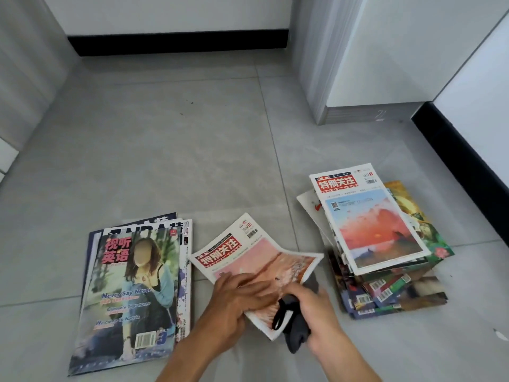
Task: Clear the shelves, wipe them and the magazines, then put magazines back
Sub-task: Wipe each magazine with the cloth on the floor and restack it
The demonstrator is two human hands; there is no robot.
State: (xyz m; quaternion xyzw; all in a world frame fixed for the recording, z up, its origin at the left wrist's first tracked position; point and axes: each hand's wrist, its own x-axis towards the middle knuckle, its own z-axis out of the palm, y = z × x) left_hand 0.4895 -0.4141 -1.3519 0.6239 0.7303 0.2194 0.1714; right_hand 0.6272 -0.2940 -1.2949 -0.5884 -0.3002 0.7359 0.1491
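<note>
Nearest the camera, on the grey tiled floor, both hands work on one magazine w/ a red masthead and pink cover, lying at an angle btwn the two piles. Left hand lies on its near-left part, fingers fairly straight and spread, pressing the cover flat; no curl round anything, so that grip is wide. Right hand has its grip closed round a dark grey cloth, bunched, at the mag's near-right corner; cloth touches the page edge and hangs down past it onto the floor. The far-right corner of the cover lifts and curls a bit just beyond the right hand.

Left of the left hand, a short pile of magazines lies flat, top one a green-blue cover showing a seated person, English lines and a "3" by the barcode; larger mags stick out behind it.

Right of and beyond the right hand, a taller, messy stack of mags, fanned, barcodes showing along the near edge; top one has the same red masthead w/ a red-orange sunset pic.

Further back, a white cabinet w/ grey base stands beyond the stack, black skirting along the far wall.
</note>
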